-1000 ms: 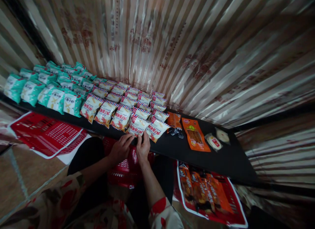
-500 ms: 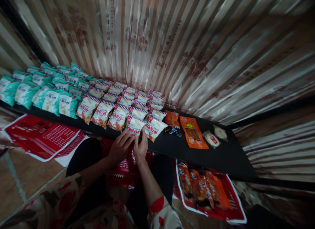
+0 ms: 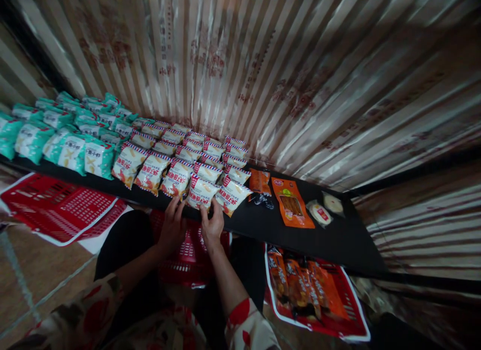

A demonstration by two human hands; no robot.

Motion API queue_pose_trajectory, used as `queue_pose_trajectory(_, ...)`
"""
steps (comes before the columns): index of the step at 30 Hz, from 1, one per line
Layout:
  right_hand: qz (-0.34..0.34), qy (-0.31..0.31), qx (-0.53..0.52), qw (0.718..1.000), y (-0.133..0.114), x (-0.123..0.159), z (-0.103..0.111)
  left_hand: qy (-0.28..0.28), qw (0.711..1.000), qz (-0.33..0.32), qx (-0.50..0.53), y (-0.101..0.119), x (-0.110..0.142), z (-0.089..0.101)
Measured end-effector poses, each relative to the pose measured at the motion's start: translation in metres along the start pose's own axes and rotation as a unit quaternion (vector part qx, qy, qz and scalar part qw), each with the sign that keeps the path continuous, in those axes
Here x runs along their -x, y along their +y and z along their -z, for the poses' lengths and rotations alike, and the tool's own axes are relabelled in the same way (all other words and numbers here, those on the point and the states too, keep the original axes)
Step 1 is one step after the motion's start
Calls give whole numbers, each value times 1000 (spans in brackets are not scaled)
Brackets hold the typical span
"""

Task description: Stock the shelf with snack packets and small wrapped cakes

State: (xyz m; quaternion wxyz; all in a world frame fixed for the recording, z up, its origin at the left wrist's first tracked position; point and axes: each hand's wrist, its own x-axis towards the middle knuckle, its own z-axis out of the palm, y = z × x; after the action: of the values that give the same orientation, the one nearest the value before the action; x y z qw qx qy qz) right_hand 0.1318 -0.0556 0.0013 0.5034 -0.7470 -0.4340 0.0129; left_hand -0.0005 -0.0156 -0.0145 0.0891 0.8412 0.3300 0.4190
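Observation:
Small white snack bags with red lettering and striped top edges stand in rows on a black shelf [image 3: 263,224]. At the front, one snack bag [image 3: 202,190] stands tilted back between both my hands. My left hand [image 3: 173,228] is open, its fingers stretched toward that bag's lower left edge and the bottom of the neighbouring snack bag [image 3: 176,178]. My right hand [image 3: 212,223] touches the front bag's lower right part, thumb on its face and fingers along its side, spread apart. Another snack bag [image 3: 232,194] stands just right of those fingers.
Teal snack bags [image 3: 71,152] fill the left end. Rightward lie an orange flat packet [image 3: 292,202], a smaller orange packet [image 3: 259,182] and two round white wrapped items [image 3: 320,213]. Red baskets [image 3: 60,204] sit below; the right-hand basket [image 3: 349,305] holds orange packets. A pleated curtain [image 3: 225,64] hangs behind.
My left hand has drawn back and left from the front bag's face, toward its lower left edge. My right hand stays at the bag's right side. The view has shifted slightly.

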Motion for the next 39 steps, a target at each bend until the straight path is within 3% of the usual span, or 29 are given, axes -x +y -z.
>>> queue_pose_trajectory(4,4,12,15,1000,-1,0,-2,4,1000,3,-12,-17,-4,8)
queue_pose_trajectory(9,-3,32,13,999,-6,0,-4,43,999,7,-32,-38,-38,9)
queue_pose_trajectory(16,-2,43,17,999,-7,-3,-6,46,999,-3,-28,-43,-74,5)
queue_pose_trajectory(24,-4,7,28,1000,-5,-5,-7,18,996,-83,-5,-24,-57,-3)
queue_pose_trajectory(31,-7,-24,49,999,-7,-8,-2,44,989,-141,-1,-8,-56,-14)
queue_pose_trajectory(39,33,-80,40,995,-26,-23,44,51,989,-135,-20,-7,-51,-18)
